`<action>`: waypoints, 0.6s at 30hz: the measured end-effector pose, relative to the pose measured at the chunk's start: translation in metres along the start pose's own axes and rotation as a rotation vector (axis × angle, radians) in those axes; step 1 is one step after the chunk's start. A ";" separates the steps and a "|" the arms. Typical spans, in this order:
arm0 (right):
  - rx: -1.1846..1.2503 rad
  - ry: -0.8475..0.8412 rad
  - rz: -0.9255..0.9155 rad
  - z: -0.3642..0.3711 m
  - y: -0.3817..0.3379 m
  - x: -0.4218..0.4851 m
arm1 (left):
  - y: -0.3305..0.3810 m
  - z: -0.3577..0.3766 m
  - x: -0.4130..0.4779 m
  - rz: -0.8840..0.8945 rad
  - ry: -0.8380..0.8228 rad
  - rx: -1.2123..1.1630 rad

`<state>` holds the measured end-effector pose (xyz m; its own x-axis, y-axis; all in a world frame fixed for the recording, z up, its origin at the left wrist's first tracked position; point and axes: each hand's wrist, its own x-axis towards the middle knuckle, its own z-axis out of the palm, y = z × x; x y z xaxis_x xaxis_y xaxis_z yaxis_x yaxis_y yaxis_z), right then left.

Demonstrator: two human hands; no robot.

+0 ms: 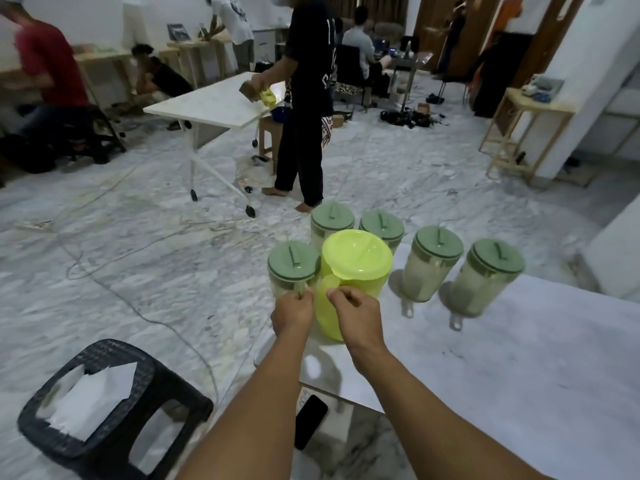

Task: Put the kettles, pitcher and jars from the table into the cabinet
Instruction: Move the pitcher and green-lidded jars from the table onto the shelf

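the white table (519,375) fills the lower right of the head view, its near-left corner just ahead of the person's forearms. a lime-green pitcher (353,268) with a matching lid stands near that corner, at about 12 o'clock from the hands. the right hand (356,311) is closed around the pitcher's handle, fingers curled over its top. the left hand (292,315) is closed on the thin handle of a green-lidded jar (292,271) that stands touching the pitcher's left side, at 11 o'clock. the two hands are side by side, close but not touching, each gripping its own thing.

four more green-lidded jars share the table. two stand behind the pitcher at the far edge: one (332,223) at 12 o'clock, another (382,230) just to its right. two further jars, (431,261) and (485,275), stand at 1 to 2 o'clock, apart from the pitcher, their small looped handles pointing toward the person. all have pale translucent bodies; contents cannot be told.

a black woven plastic stool (114,410) with white paper (93,389) on its seat sits on the marble floor at 8 o'clock. a dark phone (310,420) lies below the table corner. at 11 o'clock, well beyond, a person in black (308,98) stands by a white wheeled table (207,102).
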<state>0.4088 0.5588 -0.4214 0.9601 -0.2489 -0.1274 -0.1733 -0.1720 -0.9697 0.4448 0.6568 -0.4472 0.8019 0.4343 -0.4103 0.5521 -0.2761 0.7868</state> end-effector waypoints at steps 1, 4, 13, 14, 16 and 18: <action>0.008 0.001 0.000 -0.001 0.000 -0.002 | 0.000 0.002 0.000 0.006 -0.002 -0.006; 0.022 0.019 0.057 -0.010 0.001 -0.006 | 0.002 0.003 -0.009 0.026 0.003 -0.028; 0.162 0.299 0.135 -0.084 -0.024 -0.033 | 0.033 -0.017 -0.072 0.126 -0.056 -0.237; 0.180 0.334 0.134 -0.096 -0.029 -0.039 | 0.042 -0.018 -0.088 0.151 -0.068 -0.261; 0.146 0.386 0.120 -0.121 -0.041 -0.054 | 0.061 -0.018 -0.120 0.205 -0.088 -0.287; 0.106 0.473 0.085 -0.151 -0.056 -0.071 | 0.080 -0.016 -0.157 0.259 -0.119 -0.311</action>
<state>0.3169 0.4428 -0.3262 0.7346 -0.6673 -0.1226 -0.2003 -0.0407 -0.9789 0.3593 0.5801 -0.3123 0.9361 0.2772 -0.2164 0.2478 -0.0834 0.9652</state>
